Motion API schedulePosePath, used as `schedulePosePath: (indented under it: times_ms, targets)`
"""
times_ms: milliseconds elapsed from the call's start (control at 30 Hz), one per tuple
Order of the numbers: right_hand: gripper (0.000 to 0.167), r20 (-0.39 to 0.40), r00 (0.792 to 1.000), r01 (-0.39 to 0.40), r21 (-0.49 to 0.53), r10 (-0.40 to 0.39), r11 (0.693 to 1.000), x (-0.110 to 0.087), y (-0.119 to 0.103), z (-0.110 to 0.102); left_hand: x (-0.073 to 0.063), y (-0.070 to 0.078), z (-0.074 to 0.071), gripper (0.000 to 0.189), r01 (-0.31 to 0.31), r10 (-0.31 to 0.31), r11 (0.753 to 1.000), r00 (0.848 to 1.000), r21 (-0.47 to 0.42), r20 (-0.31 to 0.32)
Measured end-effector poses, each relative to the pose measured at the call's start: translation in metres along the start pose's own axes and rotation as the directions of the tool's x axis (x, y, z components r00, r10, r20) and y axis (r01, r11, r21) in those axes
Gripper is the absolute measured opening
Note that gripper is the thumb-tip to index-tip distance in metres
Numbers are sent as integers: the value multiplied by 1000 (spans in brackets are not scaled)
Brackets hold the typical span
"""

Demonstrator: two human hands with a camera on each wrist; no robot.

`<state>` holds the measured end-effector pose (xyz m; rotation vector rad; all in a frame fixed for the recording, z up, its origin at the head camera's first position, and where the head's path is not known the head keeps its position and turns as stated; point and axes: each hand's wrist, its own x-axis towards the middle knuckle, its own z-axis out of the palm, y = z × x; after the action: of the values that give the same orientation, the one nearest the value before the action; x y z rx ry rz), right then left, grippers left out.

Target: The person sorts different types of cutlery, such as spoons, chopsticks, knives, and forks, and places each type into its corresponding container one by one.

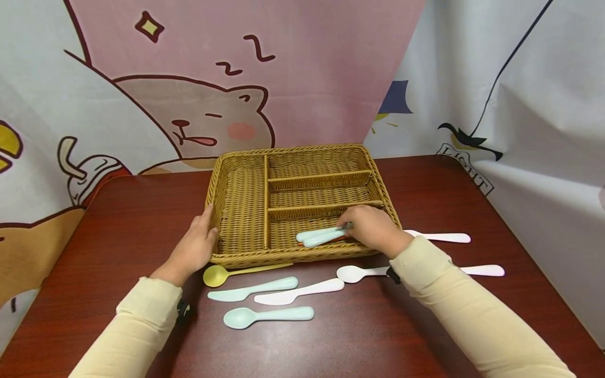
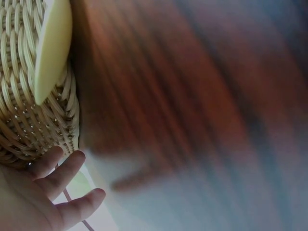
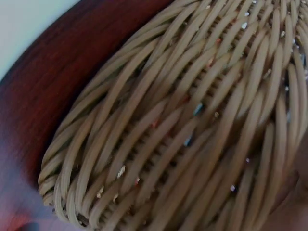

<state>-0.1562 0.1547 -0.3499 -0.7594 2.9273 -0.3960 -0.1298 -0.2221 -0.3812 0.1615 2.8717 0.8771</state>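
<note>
My right hand (image 1: pixel 371 226) reaches into the front right compartment of the wicker basket (image 1: pixel 266 210). Its fingers pinch pale green cutlery (image 1: pixel 326 238), whose handles point left while the other ends are hidden under the hand. An orange piece peeks out beneath. In the right wrist view the outer weave of the basket (image 3: pixel 159 120) fills most of the picture. My left hand (image 1: pixel 196 244) rests against the basket's left side, and the left wrist view shows its fingers (image 2: pixel 65 175) loosely extended at the weave.
In front of the basket lie a yellow spoon (image 1: pixel 216 276), a pale green knife (image 1: pixel 255 289), a white knife (image 1: pixel 302 292), a pale green spoon (image 1: pixel 269 316) and a white spoon (image 1: pixel 352 273). More white handles (image 1: pixel 449 238) show at the right. A printed curtain (image 1: pixel 307 79) hangs behind the table.
</note>
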Motion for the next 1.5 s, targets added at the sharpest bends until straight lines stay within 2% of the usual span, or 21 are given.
schedulePosePath:
  times_ms: [467,633,933,1133,1300,1500]
  targets:
    - [24,-111,994,-6,116,19,993,-17,6,-17,0,-2,1,61,21,-21,1000,1000,6,7]
    - [25,-177,984,14,140,11,990,-27,9,-23,2,-3,2,61,3,-3,1000,1000,11,-2]
    - [25,-247,967,3,236,57,972,-46,16,-32,2,-3,1,61,-3,3,1000,1000,4,0]
    - [25,-295,953,9,237,64,971,-60,21,-34,2,-1,0,61,-2,2,1000,1000,-1,-1]
    - [26,-348,936,14,198,57,980,-68,28,-29,1,0,0,61,-6,6,1000,1000,-2,-3]
    - [27,-396,916,16,199,66,980,-80,33,-25,1,0,0,61,-2,2,1000,1000,-6,-1]
